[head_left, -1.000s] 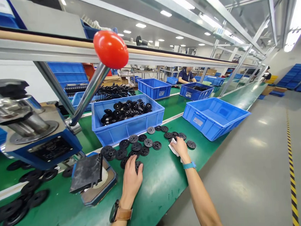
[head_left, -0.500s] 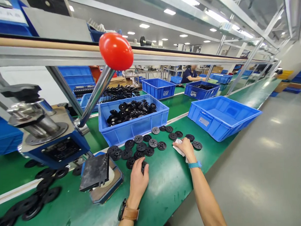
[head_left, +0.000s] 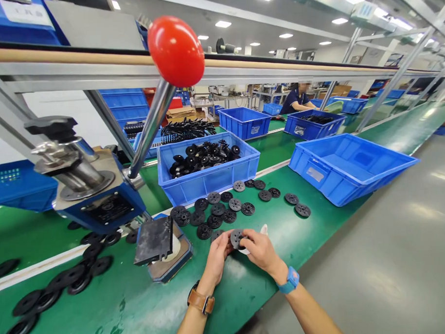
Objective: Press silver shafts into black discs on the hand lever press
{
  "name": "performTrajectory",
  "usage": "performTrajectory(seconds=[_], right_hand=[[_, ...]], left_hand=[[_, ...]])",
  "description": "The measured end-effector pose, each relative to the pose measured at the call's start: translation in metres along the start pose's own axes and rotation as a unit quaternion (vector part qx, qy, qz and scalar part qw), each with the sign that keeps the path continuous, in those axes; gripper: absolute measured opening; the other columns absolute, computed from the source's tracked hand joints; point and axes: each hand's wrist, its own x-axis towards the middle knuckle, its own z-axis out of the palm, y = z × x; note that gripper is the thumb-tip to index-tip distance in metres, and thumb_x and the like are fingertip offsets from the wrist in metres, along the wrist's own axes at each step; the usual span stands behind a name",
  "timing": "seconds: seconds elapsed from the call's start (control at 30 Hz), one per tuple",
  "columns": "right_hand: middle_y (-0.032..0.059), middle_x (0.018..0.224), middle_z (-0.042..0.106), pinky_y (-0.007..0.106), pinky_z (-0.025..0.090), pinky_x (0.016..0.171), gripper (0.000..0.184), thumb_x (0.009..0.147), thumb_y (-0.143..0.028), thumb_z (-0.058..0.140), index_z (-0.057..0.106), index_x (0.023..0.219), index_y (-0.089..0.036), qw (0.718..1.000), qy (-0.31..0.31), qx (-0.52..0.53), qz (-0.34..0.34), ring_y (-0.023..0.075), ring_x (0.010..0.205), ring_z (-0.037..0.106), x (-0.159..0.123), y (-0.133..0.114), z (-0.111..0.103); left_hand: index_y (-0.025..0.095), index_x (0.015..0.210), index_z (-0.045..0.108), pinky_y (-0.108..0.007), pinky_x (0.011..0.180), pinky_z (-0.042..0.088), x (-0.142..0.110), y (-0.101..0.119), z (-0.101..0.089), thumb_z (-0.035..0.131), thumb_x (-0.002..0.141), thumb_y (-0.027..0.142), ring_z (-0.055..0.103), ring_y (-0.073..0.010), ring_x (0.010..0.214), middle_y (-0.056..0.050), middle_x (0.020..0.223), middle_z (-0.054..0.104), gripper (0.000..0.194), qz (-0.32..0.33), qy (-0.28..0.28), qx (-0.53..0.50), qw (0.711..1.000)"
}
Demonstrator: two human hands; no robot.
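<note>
A round black plastic disc (head_left: 236, 238) with small holes is held up between both hands, just above the green bench. My left hand (head_left: 216, 260) grips its left edge between thumb and fingers. My right hand (head_left: 262, 252) is closed around a white cloth (head_left: 264, 229), its fingertips pressed on the disc's right side. Part of the cloth also shows under the disc. Beyond the hands several similar discs (head_left: 229, 216) lie loose on the bench, one of them partly hidden behind my left fingertips.
A lever press with a red knob (head_left: 176, 50) and black plate (head_left: 154, 241) stands at the left. Black rings (head_left: 78, 277) lie beside it. A blue bin (head_left: 208, 179) holds black parts; another blue bin (head_left: 318, 180) stands right. A co-worker (head_left: 296, 100) sits farther back.
My right hand has moved left with the white cloth and meets my left hand at the disc. The disc is now lifted and held between both hands. The view has shifted slightly.
</note>
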Motion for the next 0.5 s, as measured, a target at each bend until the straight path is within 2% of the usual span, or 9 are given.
performTrajectory(seconds=[0.13, 0.23, 0.33, 0.4, 0.5], right_hand=[[0.0101, 0.107, 0.071, 0.027, 0.051, 0.066, 0.026, 0.091, -0.007, 0.049, 0.071, 0.091, -0.021, 0.999, 0.010, 0.020, -0.027, 0.0170, 0.078, 0.068, 0.0006, -0.0052, 0.0034], [0.0111, 0.113, 0.070, 0.028, 0.054, 0.068, 0.026, 0.091, -0.009, 0.053, 0.072, 0.102, -0.023, 0.999, 0.026, 0.042, -0.005, 0.0189, 0.084, 0.070, -0.0003, -0.0023, 0.0014], [0.0134, 0.120, 0.067, 0.033, 0.058, 0.077, 0.030, 0.091, -0.014, 0.058, 0.068, 0.118, -0.023, 0.994, 0.066, 0.070, 0.060, 0.0241, 0.102, 0.070, -0.0009, 0.0017, -0.0019], [0.0143, 0.121, 0.065, 0.035, 0.058, 0.081, 0.029, 0.094, -0.020, 0.060, 0.064, 0.122, -0.022, 0.983, 0.104, 0.092, 0.120, 0.0263, 0.110, 0.067, 0.0005, 0.0035, -0.0041], [0.0142, 0.120, 0.065, 0.034, 0.059, 0.079, 0.027, 0.099, -0.027, 0.055, 0.059, 0.126, -0.020, 0.961, 0.134, 0.134, 0.202, 0.0247, 0.105, 0.068, 0.0073, 0.0022, -0.0062]], left_hand=[[0.013, 0.103, 0.081, -0.034, 0.085, 0.055, -0.0028, 0.0036, 0.0017, 0.087, 0.071, 0.055, 0.073, -0.0238, 0.086, -0.013, 0.099, 0.081, 0.054, -0.007, 0.017, 0.015, 1.000], [0.013, 0.102, 0.081, -0.034, 0.084, 0.056, -0.0036, 0.0030, 0.0039, 0.087, 0.070, 0.051, 0.073, -0.0237, 0.086, -0.013, 0.099, 0.081, 0.050, -0.012, 0.033, -0.002, 0.999], [0.014, 0.105, 0.079, -0.034, 0.080, 0.058, -0.0034, 0.0035, 0.0030, 0.086, 0.070, 0.052, 0.074, -0.0244, 0.086, -0.014, 0.103, 0.081, 0.052, -0.015, 0.059, -0.021, 0.998], [0.014, 0.107, 0.078, -0.035, 0.078, 0.059, -0.0024, 0.0046, 0.0007, 0.086, 0.070, 0.052, 0.075, -0.0242, 0.085, -0.015, 0.105, 0.081, 0.055, -0.014, 0.077, -0.027, 0.997], [0.013, 0.108, 0.077, -0.037, 0.079, 0.059, -0.0005, 0.0058, -0.0019, 0.086, 0.069, 0.053, 0.076, -0.0247, 0.084, -0.015, 0.103, 0.081, 0.056, -0.007, 0.096, -0.028, 0.995]])
